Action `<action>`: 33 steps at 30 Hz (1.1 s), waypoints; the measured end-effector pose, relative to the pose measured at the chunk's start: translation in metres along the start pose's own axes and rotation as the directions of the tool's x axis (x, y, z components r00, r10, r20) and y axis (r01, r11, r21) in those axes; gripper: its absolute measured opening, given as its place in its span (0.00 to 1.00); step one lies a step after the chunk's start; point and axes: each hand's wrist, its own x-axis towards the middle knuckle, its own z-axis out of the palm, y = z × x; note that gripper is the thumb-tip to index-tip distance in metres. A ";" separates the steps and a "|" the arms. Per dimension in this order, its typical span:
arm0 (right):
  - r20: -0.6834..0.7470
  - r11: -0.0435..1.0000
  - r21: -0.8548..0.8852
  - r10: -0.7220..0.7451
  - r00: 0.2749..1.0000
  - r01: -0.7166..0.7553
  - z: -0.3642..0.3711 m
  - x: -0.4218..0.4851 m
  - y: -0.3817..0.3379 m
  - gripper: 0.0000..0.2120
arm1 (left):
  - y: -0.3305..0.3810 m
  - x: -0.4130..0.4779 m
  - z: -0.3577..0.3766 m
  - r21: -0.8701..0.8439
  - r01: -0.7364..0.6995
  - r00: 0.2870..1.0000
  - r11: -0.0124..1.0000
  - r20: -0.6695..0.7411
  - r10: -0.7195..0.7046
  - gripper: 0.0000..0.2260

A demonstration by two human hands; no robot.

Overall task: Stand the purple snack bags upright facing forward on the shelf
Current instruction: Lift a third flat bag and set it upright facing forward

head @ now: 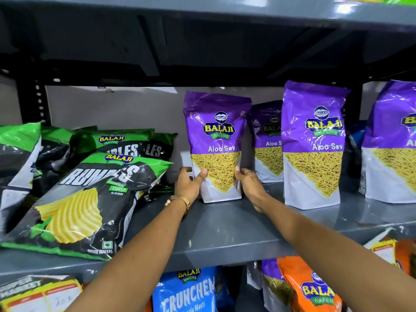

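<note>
A purple Aloo Sev snack bag [217, 140] stands upright on the grey shelf [225, 230], label facing me. My left hand [188, 184] grips its lower left side, thumb on the front. My right hand [248, 183] holds its lower right edge. A second purple bag [313, 143] stands upright nearer the front to the right. A third purple bag [267, 140] stands behind, between those two. Another purple bag [392, 140] stands at the right edge, cut off by the frame.
Green-and-black chip bags [90, 197] lie leaning in a pile on the shelf's left part. The upper shelf [202, 12] hangs overhead. Below, a blue bag [186, 291] and orange bag [315, 289] sit on the lower level.
</note>
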 end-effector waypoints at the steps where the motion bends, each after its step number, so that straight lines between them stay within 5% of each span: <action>1: -0.001 0.999 -0.038 -0.005 1.000 0.005 -0.001 -0.001 0.000 0.16 | 0.002 0.000 -0.001 0.027 0.015 1.000 1.000 -0.010 -0.014 0.24; 8: 0.111 0.967 -0.251 -0.003 0.994 0.031 -0.014 -0.014 -0.011 0.21 | 0.024 -0.019 -0.015 0.019 0.117 0.986 0.993 0.119 -0.119 0.19; 17: 0.187 0.890 -0.423 -0.096 0.978 0.169 -0.036 -0.083 -0.025 0.20 | 0.035 -0.067 -0.035 0.012 0.037 0.983 0.999 0.182 -0.039 0.23; 26: 0.197 0.966 -0.225 -0.081 0.977 0.126 -0.037 -0.088 -0.018 0.22 | 0.037 -0.091 -0.039 0.101 -0.067 0.995 0.993 0.080 0.059 0.24; 29: 0.151 0.999 -0.014 0.036 0.988 -0.034 -0.035 -0.085 -0.018 0.29 | 0.030 -0.096 -0.042 0.122 -0.028 0.994 0.992 0.107 0.015 0.28; 33: 0.209 0.999 -0.019 0.030 0.977 -0.026 -0.022 -0.086 -0.018 0.21 | 0.031 -0.115 -0.036 0.163 -0.014 0.972 0.987 0.235 -0.025 0.33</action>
